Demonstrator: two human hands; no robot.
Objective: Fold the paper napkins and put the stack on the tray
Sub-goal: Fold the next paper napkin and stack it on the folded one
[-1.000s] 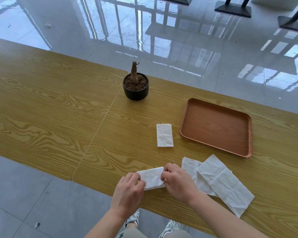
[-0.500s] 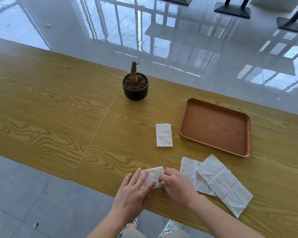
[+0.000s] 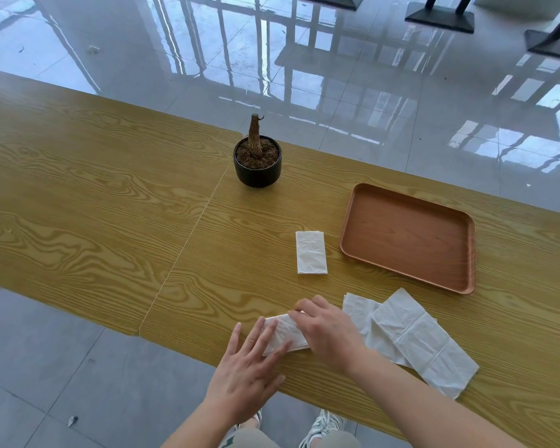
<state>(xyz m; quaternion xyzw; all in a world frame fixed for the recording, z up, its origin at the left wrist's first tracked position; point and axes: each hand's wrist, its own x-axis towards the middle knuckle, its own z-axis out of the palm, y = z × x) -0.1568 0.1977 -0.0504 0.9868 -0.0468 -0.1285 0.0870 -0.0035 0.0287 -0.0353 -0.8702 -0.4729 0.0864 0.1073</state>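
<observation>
A folded white napkin (image 3: 283, 333) lies near the table's front edge under both hands. My left hand (image 3: 246, 373) rests flat with spread fingers on its left part. My right hand (image 3: 328, 333) presses its right part, fingers bent down on it. A second folded napkin (image 3: 311, 252) lies alone further back, just left of the brown wooden tray (image 3: 408, 237), which holds nothing. Two unfolded napkins (image 3: 414, 337) overlap to the right of my right hand.
A black pot with a bare stump (image 3: 257, 163) stands at the back, left of the tray. The wooden table (image 3: 94, 205) has a seam running from the pot toward me. Beyond it is glossy floor and table bases.
My left hand went from pinching the napkin's left end to lying flat on it with fingers spread. My right hand shifted slightly over the napkin. The napkin now lies flatter.
</observation>
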